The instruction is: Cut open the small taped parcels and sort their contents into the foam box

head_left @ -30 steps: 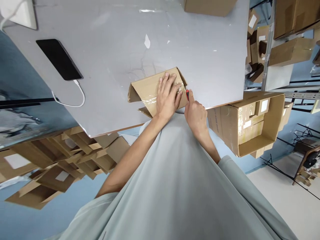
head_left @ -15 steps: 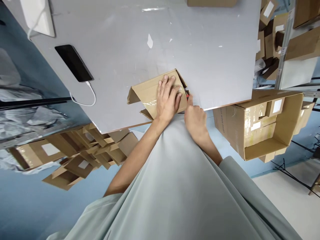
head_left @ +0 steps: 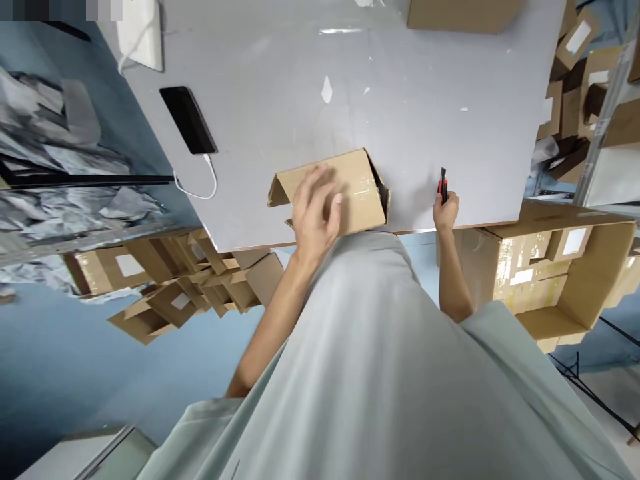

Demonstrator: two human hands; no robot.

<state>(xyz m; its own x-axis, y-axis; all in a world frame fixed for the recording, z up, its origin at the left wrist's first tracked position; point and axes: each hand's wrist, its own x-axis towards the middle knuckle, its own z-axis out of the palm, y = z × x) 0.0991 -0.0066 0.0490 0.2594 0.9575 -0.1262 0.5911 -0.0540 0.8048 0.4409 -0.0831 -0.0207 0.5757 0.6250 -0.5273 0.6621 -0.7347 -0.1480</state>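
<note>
A small cardboard box [head_left: 357, 190] lies at the front edge of the grey table [head_left: 400, 100], its left flaps standing apart and a slit gaping at its right end. Shiny tape shows on its top. My left hand [head_left: 316, 217] is over the left part of the box, fingers apart and slightly curled; whether it touches the cardboard is hard to tell. Off to the right of the box, my right hand [head_left: 445, 212] grips a red and black box cutter [head_left: 443, 185], its tip pointing away from me, close above the table's front edge.
A black phone [head_left: 189, 120] with a white cable lies on the left of the table, near a white device [head_left: 145, 40]. Another carton [head_left: 463, 17] sits at the far edge. A large open carton [head_left: 555, 320] stands below right; several cartons [head_left: 170, 303] lie below left.
My right hand has drawn the box cutter away from the box's right end, out to the right. My left hand has lifted from lying flat and shifted left over the box.
</note>
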